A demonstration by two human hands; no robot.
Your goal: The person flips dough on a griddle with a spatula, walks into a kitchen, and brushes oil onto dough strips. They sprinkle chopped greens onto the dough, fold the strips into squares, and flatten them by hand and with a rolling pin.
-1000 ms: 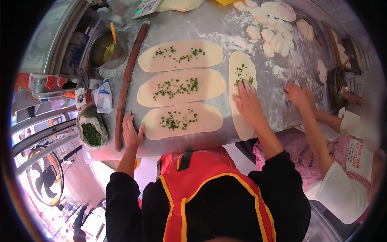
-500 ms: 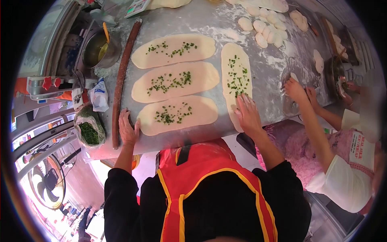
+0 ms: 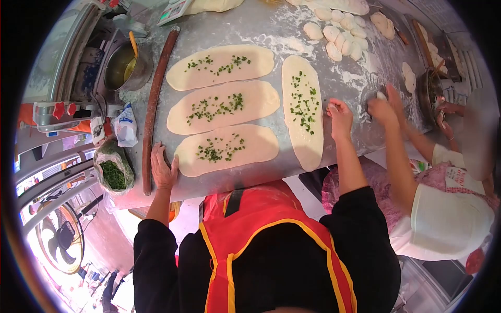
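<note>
- Your left hand (image 3: 164, 169) rests on the smooth metal table (image 3: 235, 32), fingers apart, between the slim brown rolling pin (image 3: 158, 109) and the lowest of three flat, oval dough sheets (image 3: 223, 107).
- Your right hand (image 3: 340, 117) is just beside a long, round-ended dough strip (image 3: 302, 115), fingers curled; whether they grip anything, I cannot tell.
- Chopped green scallions (image 3: 214, 151) speckle all four pale pieces.
- A crinkled plastic bag (image 3: 125, 161) holds more.

The right hand (image 3: 341, 116), now curled, has left the rightmost dough strip (image 3: 306, 146) for its outer side; chopped greens (image 3: 303, 112) there reach farther toward the surface's (image 3: 219, 34) near edge.
</note>
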